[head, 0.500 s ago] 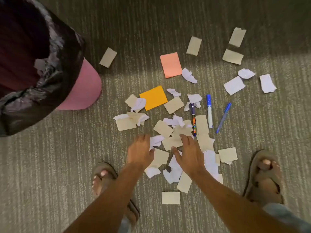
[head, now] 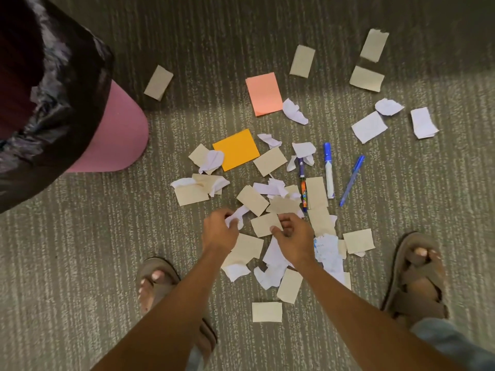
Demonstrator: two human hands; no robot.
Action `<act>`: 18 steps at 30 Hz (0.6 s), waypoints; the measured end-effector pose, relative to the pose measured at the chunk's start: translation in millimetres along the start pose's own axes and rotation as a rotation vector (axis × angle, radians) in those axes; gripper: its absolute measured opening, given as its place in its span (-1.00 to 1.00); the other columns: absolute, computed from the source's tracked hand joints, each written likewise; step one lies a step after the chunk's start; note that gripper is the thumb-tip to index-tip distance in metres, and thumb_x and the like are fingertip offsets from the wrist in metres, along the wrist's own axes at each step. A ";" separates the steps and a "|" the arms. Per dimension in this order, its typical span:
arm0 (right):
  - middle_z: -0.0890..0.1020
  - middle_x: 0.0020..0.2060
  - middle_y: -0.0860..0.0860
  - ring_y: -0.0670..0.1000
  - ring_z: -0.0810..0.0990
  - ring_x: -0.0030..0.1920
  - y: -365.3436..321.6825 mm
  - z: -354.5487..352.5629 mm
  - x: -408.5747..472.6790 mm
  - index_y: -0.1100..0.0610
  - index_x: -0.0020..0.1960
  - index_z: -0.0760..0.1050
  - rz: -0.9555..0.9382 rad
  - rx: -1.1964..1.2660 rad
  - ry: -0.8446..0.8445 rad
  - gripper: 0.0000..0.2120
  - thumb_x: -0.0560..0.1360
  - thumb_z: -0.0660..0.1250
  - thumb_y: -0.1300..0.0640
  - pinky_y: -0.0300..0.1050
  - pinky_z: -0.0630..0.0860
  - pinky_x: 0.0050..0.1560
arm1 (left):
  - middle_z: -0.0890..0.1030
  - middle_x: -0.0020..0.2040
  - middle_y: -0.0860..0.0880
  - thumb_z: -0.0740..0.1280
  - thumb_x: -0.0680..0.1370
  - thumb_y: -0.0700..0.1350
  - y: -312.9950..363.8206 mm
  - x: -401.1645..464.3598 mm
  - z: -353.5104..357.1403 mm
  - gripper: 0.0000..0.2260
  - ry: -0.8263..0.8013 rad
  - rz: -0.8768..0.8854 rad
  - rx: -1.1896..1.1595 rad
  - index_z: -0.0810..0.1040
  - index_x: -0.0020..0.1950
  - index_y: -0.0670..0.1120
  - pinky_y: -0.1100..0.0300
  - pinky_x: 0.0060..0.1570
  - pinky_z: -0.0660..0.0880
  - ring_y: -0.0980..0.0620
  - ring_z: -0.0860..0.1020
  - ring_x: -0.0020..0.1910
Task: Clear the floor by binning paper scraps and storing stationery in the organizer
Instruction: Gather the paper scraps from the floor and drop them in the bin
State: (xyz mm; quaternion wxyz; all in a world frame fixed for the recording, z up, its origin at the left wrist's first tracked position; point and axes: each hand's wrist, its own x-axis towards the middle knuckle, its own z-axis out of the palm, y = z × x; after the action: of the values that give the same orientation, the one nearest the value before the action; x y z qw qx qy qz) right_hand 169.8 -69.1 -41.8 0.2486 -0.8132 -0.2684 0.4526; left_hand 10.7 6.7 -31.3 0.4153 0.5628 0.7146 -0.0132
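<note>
left hand (head: 218, 231) pinches a crumpled white scrap (head: 237, 216); right hand (head: 293, 238) pinches a flat tan paper rectangle (head: 265, 224) on ribbed carpet (head: 80, 250)

You stand on grey-green striped carpet (head: 80, 263); a darker shadow band (head: 214, 36) crosses its far side, nearer part lit.

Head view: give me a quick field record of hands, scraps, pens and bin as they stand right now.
left hand: grip closing on a crumpled white scrap
right hand: grip pinching a tan paper piece
stationery: blue marker, blue pen, patterned pen, all on the carpet
sticky pads: orange, pink
bin: pink, black liner, far left
organizer: not in view
</note>
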 end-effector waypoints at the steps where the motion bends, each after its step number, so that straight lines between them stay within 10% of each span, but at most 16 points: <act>1: 0.61 -0.28 -0.04 -0.14 0.54 -0.36 -1.3 -4.6 -3.2 0.20 0.01 0.58 0.011 0.021 -0.009 -0.82 0.43 0.47 0.26 -0.32 0.50 -0.26 | 0.64 -0.13 -0.09 0.37 0.50 -0.17 -1.0 -1.7 -3.5 -0.98 -0.008 -0.017 -0.042 0.59 -0.10 -0.10 0.16 -0.18 0.41 -0.13 0.59 -0.09; 6: 0.59 -0.32 0.00 0.03 0.57 -0.29 -7.2 -31.0 -7.9 0.14 -0.03 0.63 0.025 0.016 0.010 -0.89 0.45 0.46 0.17 -0.27 0.50 -0.21 | 0.58 -0.20 -0.02 0.42 0.46 -0.17 4.8 -5.5 -22.2 -0.90 -0.026 -0.038 -0.117 0.53 -0.21 -0.04 0.21 -0.17 0.36 -0.06 0.55 -0.14; 12: 0.56 -0.01 0.06 0.04 0.51 -0.03 -11.4 -46.5 14.3 0.12 -0.08 0.64 -0.266 -0.263 0.031 -0.91 0.43 0.48 0.14 -0.13 0.50 -0.10 | 0.54 0.10 -0.06 0.47 0.32 -0.18 9.2 8.1 -27.1 -0.95 -0.101 0.477 0.382 0.64 -0.26 -0.06 0.04 -0.02 0.53 -0.08 0.47 0.16; 18: 0.55 0.17 0.03 0.15 0.45 0.17 -16.9 -35.8 32.1 0.04 0.01 0.65 -0.411 -0.703 -0.005 -0.79 0.37 0.50 0.12 0.05 0.45 -0.06 | 0.36 0.41 -0.12 0.40 0.40 -0.18 37.3 23.6 -8.4 -0.86 -0.151 0.599 0.691 0.69 -0.08 -0.13 -0.05 0.26 0.36 -0.16 0.23 0.43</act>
State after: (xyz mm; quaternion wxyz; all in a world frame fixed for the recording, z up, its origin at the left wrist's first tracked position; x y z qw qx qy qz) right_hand 211.7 -41.2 -33.5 0.0401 -0.7770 -0.5644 0.2759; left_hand 35.8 43.2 -23.5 0.2397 0.8473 0.4421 -0.1710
